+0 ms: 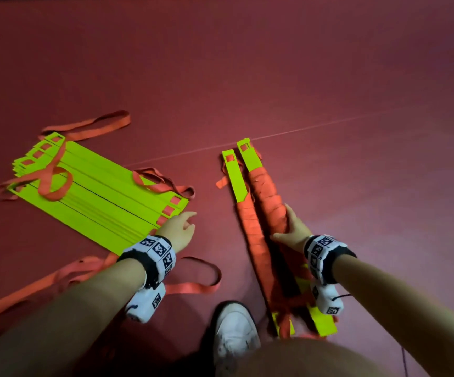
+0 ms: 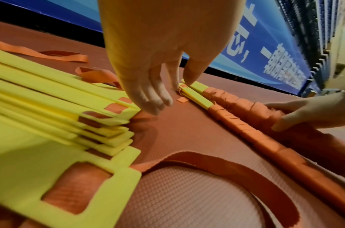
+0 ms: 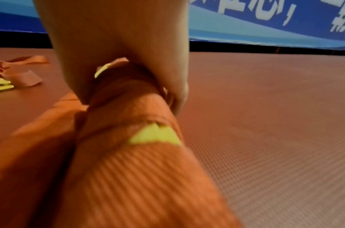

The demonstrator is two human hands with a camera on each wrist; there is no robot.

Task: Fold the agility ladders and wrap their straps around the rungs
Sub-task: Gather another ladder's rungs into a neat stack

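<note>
Head view shows two wrapped ladder bundles (image 1: 258,202) laid side by side on the red rubber floor (image 1: 356,77), lying just in front of a white shoe (image 1: 235,333); their rungs are bound along most of their length in orange strap, with bare yellow-green ends left showing. The right hand (image 1: 292,232) is curled over the outer bundle, thumb on one side and fingers on the other, so it is gripped around the wrapped middle. To the left, well apart from these, a third ladder's rungs (image 1: 92,191) are fanned in a loose overlapping stack, and its orange straps (image 1: 57,180) are strewn in loops over and around it. The left hand (image 1: 179,231) is held relaxed and empty, fingers loosely extended above the near slotted rung ends. The rungs are judged to be light, stiff flat plastic, likely to slide over one another, while the webbing is soft and limp and may tangle. The stack is probably best squared and clamped near its slotted ends, where the straps are threaded, before the webbing is drawn taut around it.
</note>
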